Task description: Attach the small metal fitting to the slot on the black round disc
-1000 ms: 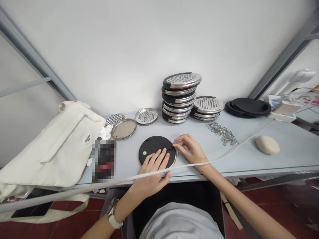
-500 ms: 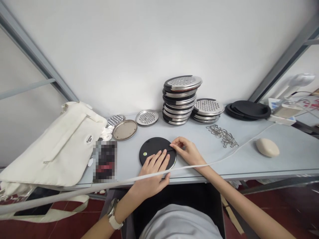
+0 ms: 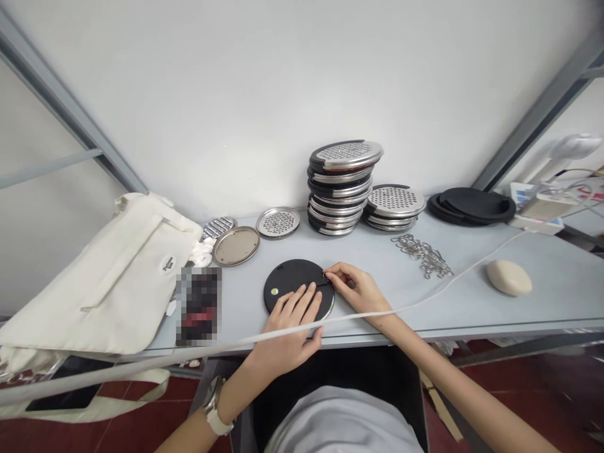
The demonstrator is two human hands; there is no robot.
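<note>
A round black disc [image 3: 293,275], with a small green-and-white sticker and a silvery rim showing at its lower right, lies at the front of the table. Across its lower part my left hand [image 3: 295,318] rests flat, fingers stretched out and pressing on it. At the disc's right edge my right hand [image 3: 353,286] pinches a small metal clip [image 3: 325,274], mostly hidden by the fingertips. Farther right lies a pile of similar small metal clips [image 3: 422,255].
Behind stand a tall stack of round graters [image 3: 344,189] and a shorter stack [image 3: 395,207]. Black discs [image 3: 472,206] lie at right, near a beige rounded block [image 3: 508,277]. Loose metal grater plates [image 3: 278,223] and a cream bag [image 3: 123,277] are at left. A white cable [image 3: 368,318] crosses in front.
My right fingertips have shifted slightly at the disc's edge, and a bit of metal now shows between them. My left hand stays flat on the disc.
</note>
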